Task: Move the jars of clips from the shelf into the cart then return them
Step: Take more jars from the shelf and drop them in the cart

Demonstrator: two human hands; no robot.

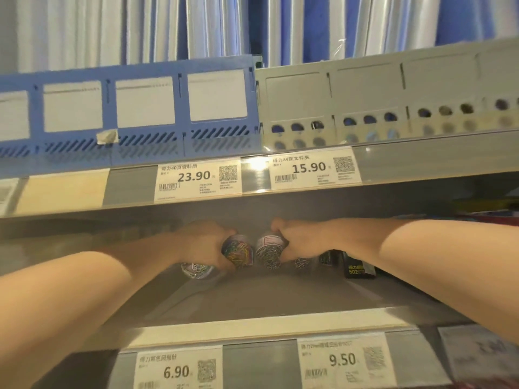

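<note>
Your left hand point(205, 242) grips the coloured-clip jar point(238, 252) and your right hand point(299, 242) grips the silver-clip jar point(269, 251), both near the back edge of the shelf point(252, 299), one jar per hand so that, presumably, two travel together.

Coloured-clip jar point(237, 254) and silver-clip jar point(269, 252) side by side, perhaps tilted, on the shelf point(252, 299).

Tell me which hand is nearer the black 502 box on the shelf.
Right. The right hand, gripping the jar of silver clips, sits just left of the black 502 box; the left hand, gripping the jar of coloured clips, is farther left, beyond both jars.
</note>
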